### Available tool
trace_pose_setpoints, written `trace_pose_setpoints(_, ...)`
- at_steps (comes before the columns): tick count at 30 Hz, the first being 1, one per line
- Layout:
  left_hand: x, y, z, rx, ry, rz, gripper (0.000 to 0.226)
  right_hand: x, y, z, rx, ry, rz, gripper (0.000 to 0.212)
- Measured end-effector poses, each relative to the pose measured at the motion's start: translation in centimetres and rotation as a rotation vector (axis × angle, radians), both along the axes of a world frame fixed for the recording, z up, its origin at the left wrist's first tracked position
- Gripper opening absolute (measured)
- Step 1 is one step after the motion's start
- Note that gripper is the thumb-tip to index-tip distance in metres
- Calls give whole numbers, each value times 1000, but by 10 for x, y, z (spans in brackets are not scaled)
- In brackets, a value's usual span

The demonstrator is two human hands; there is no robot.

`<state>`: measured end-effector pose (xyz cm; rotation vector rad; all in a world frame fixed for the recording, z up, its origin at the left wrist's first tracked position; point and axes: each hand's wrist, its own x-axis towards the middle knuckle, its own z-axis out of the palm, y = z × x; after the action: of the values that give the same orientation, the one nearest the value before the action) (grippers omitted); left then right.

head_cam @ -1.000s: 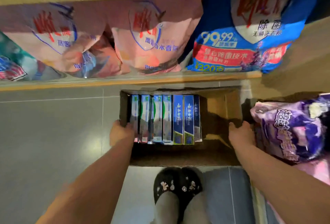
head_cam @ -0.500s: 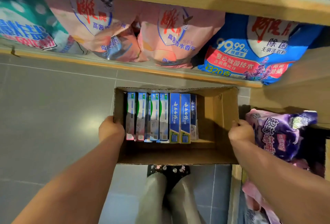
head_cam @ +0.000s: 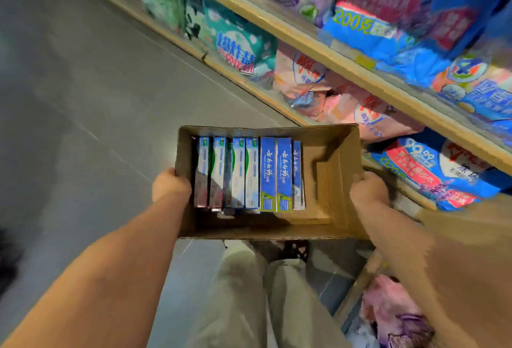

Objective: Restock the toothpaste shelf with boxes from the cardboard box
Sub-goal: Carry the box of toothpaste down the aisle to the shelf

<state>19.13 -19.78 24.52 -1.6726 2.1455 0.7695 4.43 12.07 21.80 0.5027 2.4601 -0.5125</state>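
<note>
A cardboard box [head_cam: 336, 153] is held up in the middle of the view. The left hand [head_cam: 170, 185] is curled round its wall at 9 o'clock, and the right hand [head_cam: 367, 188] is curled round its wall at 3 o'clock. The fingers are hidden behind the walls.

Inside the box, toothpaste boxes [head_cam: 249, 173] are stood on edge in a row, packed side by side toward the 9 o'clock wall. Four are pale with green marks — three are blue with white writing that is too blurred to be read. The part of the box toward 3 o'clock has only bare cardboard.

Wooden shelves [head_cam: 332, 56] are seen slanting from 12 o'clock down to 3 o'clock, just beside the box's far corner. They are filled with soft bags: a teal bag [head_cam: 238, 40], pink bags [head_cam: 357, 103] and blue bags [head_cam: 432, 170]. "200" can be read on an upper blue bag [head_cam: 388, 18], and "99.99%" on the lower one.

Grey floor tiles [head_cam: 83, 98] are seen from 8 to 11 o'clock. Pale trousers [head_cam: 257, 292] and a dark shoe [head_cam: 296, 249] are seen under the box at 6 o'clock. A purple bag [head_cam: 399, 317] is seen at 5 o'clock.
</note>
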Motion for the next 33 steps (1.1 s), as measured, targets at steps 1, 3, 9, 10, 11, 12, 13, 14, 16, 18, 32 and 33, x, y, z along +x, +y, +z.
trace_pose_setpoints(1,9,-13,13,-1,8,34,31,-1,-17,13,2,6,34,31)
trace_pose_setpoints(3,24,-40,33,14,36,109,33,-7,-53,33,-14,37,90,33)
trace_pose_setpoints(9,77,-139,81,34,61,291,29,-30,-191,83,-23,60,374,36)
trace_pose_setpoints(10,84,-156,84,33,62,322,29,-34,-212,86,-15,59,417,37)
trace_pose_setpoints(11,92,-178,90,33,57,346,28,-35,-241,91,-12,59,452,37)
trace_pose_setpoints(12,97,-193,94,39,59,357,26,-35,-263,94,-12,56,474,37)
trace_pose_setpoints(13,102,-213,98,39,61,370,25,-37,-289,97,-15,60,499,37)
trace_pose_setpoints(14,104,-231,100,35,67,379,25,-38,-311,100,-18,67,518,37)
trace_pose_setpoints(16,109,-263,107,25,70,406,24,-38,-354,108,-28,72,560,36)
trace_pose_setpoints(18,114,-301,113,19,80,448,20,-40,-404,114,-40,75,596,37)
trace_pose_setpoints(32,75,-497,126,-54,112,707,15,-129,-707,135,-62,94,878,39)
trace_pose_setpoints(33,73,-513,126,-58,114,736,16,-134,-733,139,-61,105,900,39)
